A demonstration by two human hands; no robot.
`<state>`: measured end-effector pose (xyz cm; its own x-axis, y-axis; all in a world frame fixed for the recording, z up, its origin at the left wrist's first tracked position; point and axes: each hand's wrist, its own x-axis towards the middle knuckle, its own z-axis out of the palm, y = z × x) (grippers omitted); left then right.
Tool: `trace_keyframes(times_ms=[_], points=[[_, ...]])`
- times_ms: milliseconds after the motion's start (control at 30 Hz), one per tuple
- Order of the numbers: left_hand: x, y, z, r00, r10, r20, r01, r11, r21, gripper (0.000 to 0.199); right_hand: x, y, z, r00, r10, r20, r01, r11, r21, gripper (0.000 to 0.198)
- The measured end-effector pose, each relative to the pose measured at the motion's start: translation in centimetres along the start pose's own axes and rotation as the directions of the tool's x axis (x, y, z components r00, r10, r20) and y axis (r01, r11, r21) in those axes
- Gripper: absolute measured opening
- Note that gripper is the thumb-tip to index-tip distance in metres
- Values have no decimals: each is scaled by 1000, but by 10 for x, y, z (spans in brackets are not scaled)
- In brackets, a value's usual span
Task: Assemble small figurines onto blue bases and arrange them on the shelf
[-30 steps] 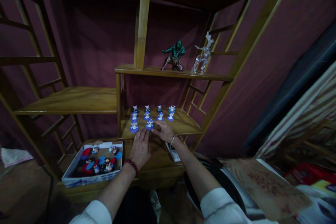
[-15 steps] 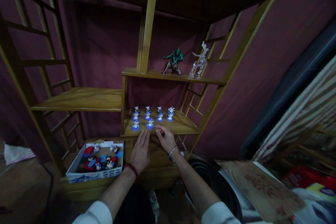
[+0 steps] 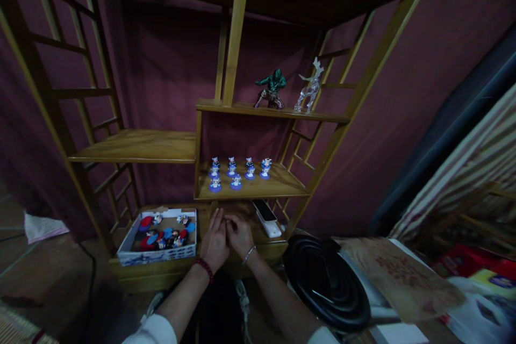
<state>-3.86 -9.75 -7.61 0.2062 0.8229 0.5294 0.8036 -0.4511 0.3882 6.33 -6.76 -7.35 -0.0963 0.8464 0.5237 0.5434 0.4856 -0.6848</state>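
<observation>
Your left hand [image 3: 215,242] reached forward over the lower ledge [image 3: 242,207], its fingers stretched out straight and lying side by side. Your right hand [image 3: 241,235] sat right against it, the fingers bent inward toward the left one; whether they pinched anything, you could not tell from this angle. Nor could you tell whether either palm rested on the wood. You wore a dark red beaded bracelet [image 3: 204,267] on the left wrist and a silvery bracelet [image 3: 249,254] on the right.

Beyond your fingertips, the small figurines [image 3: 236,182] stood upright on the middle shelf [image 3: 280,186], ten in all: four at the back, four in the next row and two in front, toward the left. Those front two had purple bases.

To your left on the ledge was an open box [image 3: 159,256] with more figurines jumbled inside, among red and blue pieces. To your right lay a white object with a black panel [image 3: 266,213]. Above the rows, you had a dark green crouching figure [image 3: 274,85] beside a clear deer [image 3: 309,88] on the upper shelf [image 3: 288,113].
</observation>
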Motion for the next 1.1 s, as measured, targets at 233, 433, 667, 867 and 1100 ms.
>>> trace_keyframes(times_ms=[233,433,667,867,1100], points=[[-26,-24,1,988,-137,77,135,991,23,57,-13,-4,25,988,82,130,-79,996,-29,25],[-24,-20,2,996,-84,39,85,996,-10,49,-4,-14,-9,997,69,30,-71,992,102,21],[16,5,-3,983,128,-128,-130,991,-5,51,49,-4,-68,942,74,-326,-55,996,67,27],[41,13,-4,979,147,-140,-138,988,76,51,105,37,-79,935,18,-353,-73,987,-144,34],[51,11,-5,980,129,-152,-112,987,119,50,134,58,-70,958,163,-234,-226,934,-277,43]])
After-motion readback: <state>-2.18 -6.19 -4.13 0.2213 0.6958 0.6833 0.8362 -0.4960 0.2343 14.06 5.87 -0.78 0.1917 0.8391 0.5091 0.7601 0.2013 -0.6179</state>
